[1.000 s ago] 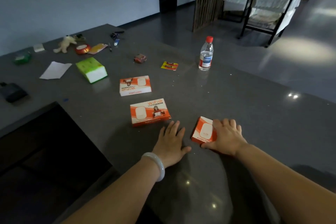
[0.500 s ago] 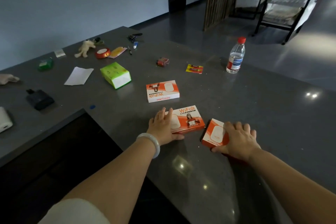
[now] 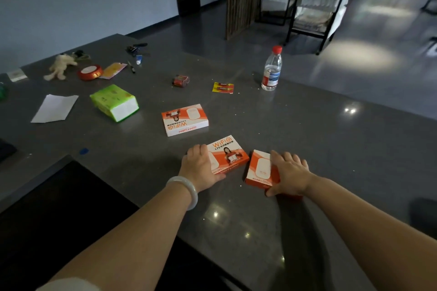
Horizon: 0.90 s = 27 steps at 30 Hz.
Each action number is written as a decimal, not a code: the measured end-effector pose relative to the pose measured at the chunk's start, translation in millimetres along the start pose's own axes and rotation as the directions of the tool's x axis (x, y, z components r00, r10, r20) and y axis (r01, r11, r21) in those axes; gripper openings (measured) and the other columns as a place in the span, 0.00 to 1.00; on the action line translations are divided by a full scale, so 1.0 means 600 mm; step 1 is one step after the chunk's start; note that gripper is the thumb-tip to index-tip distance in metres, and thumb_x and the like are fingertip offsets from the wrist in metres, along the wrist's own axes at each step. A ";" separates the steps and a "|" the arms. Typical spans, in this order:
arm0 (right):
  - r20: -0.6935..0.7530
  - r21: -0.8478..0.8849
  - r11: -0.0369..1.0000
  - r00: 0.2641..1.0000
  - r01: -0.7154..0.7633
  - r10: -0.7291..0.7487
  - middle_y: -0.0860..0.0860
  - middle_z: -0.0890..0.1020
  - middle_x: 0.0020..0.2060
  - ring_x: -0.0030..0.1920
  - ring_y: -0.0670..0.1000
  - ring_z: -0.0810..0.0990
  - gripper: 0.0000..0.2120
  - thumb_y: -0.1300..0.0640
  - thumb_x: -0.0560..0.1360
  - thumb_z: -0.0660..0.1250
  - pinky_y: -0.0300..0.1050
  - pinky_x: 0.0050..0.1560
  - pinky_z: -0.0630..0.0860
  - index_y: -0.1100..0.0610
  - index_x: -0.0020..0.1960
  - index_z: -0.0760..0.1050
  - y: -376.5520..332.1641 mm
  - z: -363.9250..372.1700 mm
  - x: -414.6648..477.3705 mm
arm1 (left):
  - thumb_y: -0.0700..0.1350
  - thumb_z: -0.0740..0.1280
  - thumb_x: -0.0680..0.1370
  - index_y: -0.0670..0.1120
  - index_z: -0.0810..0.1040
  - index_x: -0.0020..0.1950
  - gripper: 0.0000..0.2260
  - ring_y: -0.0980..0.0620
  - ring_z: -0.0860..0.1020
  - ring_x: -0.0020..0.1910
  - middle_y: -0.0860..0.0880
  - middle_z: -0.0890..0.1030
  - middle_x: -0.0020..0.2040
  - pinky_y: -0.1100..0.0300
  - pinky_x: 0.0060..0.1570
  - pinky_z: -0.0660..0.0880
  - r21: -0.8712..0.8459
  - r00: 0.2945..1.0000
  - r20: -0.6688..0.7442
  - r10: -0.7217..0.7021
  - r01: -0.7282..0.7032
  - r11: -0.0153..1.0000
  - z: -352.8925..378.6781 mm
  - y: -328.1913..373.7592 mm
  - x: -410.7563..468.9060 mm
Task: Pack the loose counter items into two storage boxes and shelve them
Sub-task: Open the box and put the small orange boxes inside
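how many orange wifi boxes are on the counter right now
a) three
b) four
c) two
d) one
a: three show on the counter: the far WiFi box, the middle WiFi box, and the right WiFi box nearest the camera.

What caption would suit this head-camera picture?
Left hand grips the middle WiFi box, right hand the nearest WiFi box; a third WiFi box lies on the grey counter.
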State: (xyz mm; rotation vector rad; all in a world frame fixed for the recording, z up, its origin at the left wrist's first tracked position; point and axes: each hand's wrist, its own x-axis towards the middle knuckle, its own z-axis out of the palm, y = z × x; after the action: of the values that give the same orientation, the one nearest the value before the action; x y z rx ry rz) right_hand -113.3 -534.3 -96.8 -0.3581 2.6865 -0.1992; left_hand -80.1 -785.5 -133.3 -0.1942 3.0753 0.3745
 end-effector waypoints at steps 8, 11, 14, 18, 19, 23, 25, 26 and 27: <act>-0.153 0.061 0.998 0.988 -0.025 0.034 0.51 0.61 0.73 0.73 0.56 0.59 0.52 0.38 0.63 0.76 0.57 0.73 0.55 0.50 0.77 0.51 0.032 -0.029 -0.062 | 0.67 0.72 0.67 0.47 0.57 0.74 0.45 0.47 0.66 0.66 0.47 0.65 0.67 0.50 0.64 0.69 -0.060 0.997 0.001 0.076 -0.076 0.995 -0.035 0.041 -0.002; -0.226 0.073 0.996 0.972 -0.055 0.070 0.51 0.61 0.72 0.72 0.56 0.59 0.52 0.38 0.64 0.76 0.56 0.73 0.54 0.50 0.77 0.50 0.061 -0.055 -0.105 | 0.67 0.72 0.68 0.47 0.57 0.75 0.45 0.47 0.65 0.66 0.47 0.65 0.67 0.50 0.64 0.69 -0.070 0.988 -0.009 0.156 -0.156 0.985 -0.054 0.085 -0.003; -0.294 0.098 0.990 0.948 -0.097 0.122 0.50 0.62 0.71 0.72 0.56 0.58 0.52 0.38 0.64 0.75 0.56 0.73 0.53 0.49 0.77 0.49 0.101 -0.078 -0.153 | 0.67 0.72 0.68 0.48 0.55 0.76 0.45 0.47 0.64 0.67 0.47 0.64 0.69 0.50 0.64 0.68 -0.099 0.974 -0.016 0.225 -0.226 0.969 -0.072 0.143 -0.012; -0.355 0.120 0.981 0.916 -0.153 0.187 0.49 0.59 0.72 0.73 0.56 0.56 0.53 0.34 0.65 0.73 0.58 0.73 0.50 0.47 0.78 0.46 0.171 -0.103 -0.229 | 0.66 0.71 0.69 0.49 0.53 0.77 0.45 0.46 0.61 0.69 0.47 0.62 0.69 0.48 0.66 0.67 -0.146 0.949 -0.012 0.314 -0.312 0.939 -0.099 0.234 -0.039; -0.370 0.133 0.978 0.907 -0.164 0.202 0.49 0.59 0.72 0.73 0.56 0.56 0.52 0.34 0.65 0.72 0.59 0.73 0.50 0.46 0.78 0.46 0.191 -0.110 -0.252 | 0.66 0.71 0.69 0.49 0.53 0.77 0.45 0.46 0.61 0.69 0.47 0.62 0.69 0.48 0.66 0.67 -0.145 0.940 -0.017 0.340 -0.339 0.929 -0.107 0.260 -0.048; -0.448 0.146 0.972 0.864 -0.184 0.231 0.49 0.61 0.72 0.72 0.55 0.58 0.48 0.32 0.67 0.70 0.60 0.72 0.51 0.44 0.77 0.48 0.279 -0.136 -0.348 | 0.66 0.71 0.69 0.49 0.53 0.77 0.45 0.46 0.60 0.69 0.47 0.62 0.69 0.48 0.67 0.66 -0.131 0.904 -0.046 0.426 -0.428 0.894 -0.137 0.377 -0.086; -0.475 0.152 0.969 0.845 -0.196 0.246 0.49 0.62 0.71 0.71 0.55 0.60 0.47 0.32 0.67 0.69 0.60 0.71 0.53 0.44 0.77 0.50 0.332 -0.141 -0.401 | 0.66 0.71 0.69 0.48 0.54 0.77 0.45 0.45 0.60 0.69 0.47 0.62 0.69 0.47 0.67 0.66 -0.127 0.889 -0.054 0.456 -0.459 0.879 -0.140 0.441 -0.113; -0.481 0.153 0.967 0.839 -0.206 0.255 0.49 0.63 0.71 0.71 0.55 0.60 0.46 0.32 0.67 0.69 0.59 0.71 0.53 0.43 0.77 0.50 0.359 -0.141 -0.430 | 0.66 0.71 0.69 0.48 0.54 0.77 0.46 0.46 0.60 0.69 0.47 0.62 0.69 0.47 0.67 0.66 -0.128 0.883 -0.047 0.467 -0.469 0.874 -0.138 0.474 -0.130; -0.488 0.156 0.964 0.832 -0.216 0.265 0.49 0.64 0.71 0.70 0.55 0.61 0.45 0.33 0.68 0.69 0.59 0.71 0.54 0.43 0.76 0.52 0.388 -0.140 -0.458 | 0.66 0.71 0.69 0.48 0.54 0.77 0.46 0.46 0.60 0.69 0.47 0.62 0.69 0.48 0.67 0.66 -0.128 0.876 -0.037 0.481 -0.482 0.867 -0.133 0.506 -0.147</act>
State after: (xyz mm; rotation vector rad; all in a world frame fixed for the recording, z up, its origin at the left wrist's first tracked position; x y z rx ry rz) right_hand 41.5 -228.0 40.7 0.0868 3.1900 -0.3898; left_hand -33.7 -501.9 20.8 0.5879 3.0657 0.5949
